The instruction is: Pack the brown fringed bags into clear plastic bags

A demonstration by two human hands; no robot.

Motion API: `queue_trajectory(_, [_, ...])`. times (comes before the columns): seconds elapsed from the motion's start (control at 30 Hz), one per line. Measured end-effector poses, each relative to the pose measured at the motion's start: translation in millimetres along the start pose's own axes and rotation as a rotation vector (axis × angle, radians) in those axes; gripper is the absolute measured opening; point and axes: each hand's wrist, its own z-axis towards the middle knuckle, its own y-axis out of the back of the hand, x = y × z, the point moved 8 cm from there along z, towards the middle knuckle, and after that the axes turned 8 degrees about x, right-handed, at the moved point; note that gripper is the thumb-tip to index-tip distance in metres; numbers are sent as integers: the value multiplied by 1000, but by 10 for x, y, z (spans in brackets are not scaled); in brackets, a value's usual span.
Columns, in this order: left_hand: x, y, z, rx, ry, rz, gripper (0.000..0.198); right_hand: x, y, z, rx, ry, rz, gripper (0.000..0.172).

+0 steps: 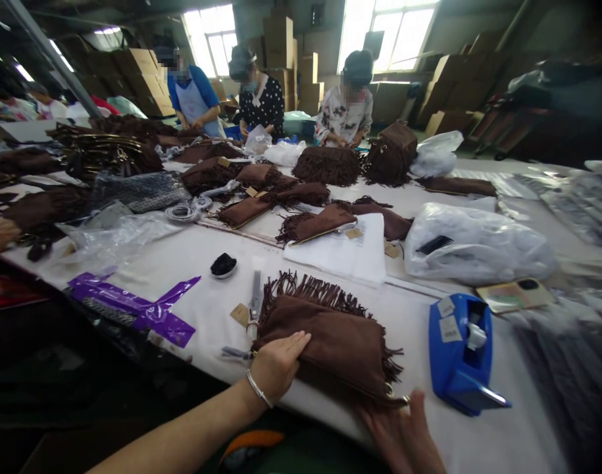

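A brown suede bag with fringe [330,332] lies flat on the white table [206,309] right in front of me. My left hand [277,363], with a bracelet on the wrist, rests on the bag's near left edge with the fingers curled over it. My right hand [404,431] touches the bag's near right corner by the metal rings, and its fingers are partly hidden under the fringe. Scissors [254,306] and a paper tag [240,314] lie just left of the bag.
A blue tape dispenser [461,352] stands right of the bag. Purple tape strips [133,306], a small dish with black bits [224,265], plastic bags [473,247] and more fringed bags [325,164] lie farther out. Three people work at the far side, cardboard boxes behind them.
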Motion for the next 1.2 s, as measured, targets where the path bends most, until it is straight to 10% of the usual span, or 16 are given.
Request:
queue_trajectory(0.37, [-456,-166,-113,436,-196,-15,85,357,354,282,-94,216,-145,80])
queue_trajectory(0.77, [-725,-528,286,362,-309,-213,52,567,519,164,-185,340,-222,70])
queue_trajectory(1.03, [-323,-138,-81,-39,-45,-468,29,326,-289,426,-192,413,-1564,58])
queue_trajectory(1.2, [10,134,-579,-198,112,-542,28,168,-393,450,-227,528,-2071,66])
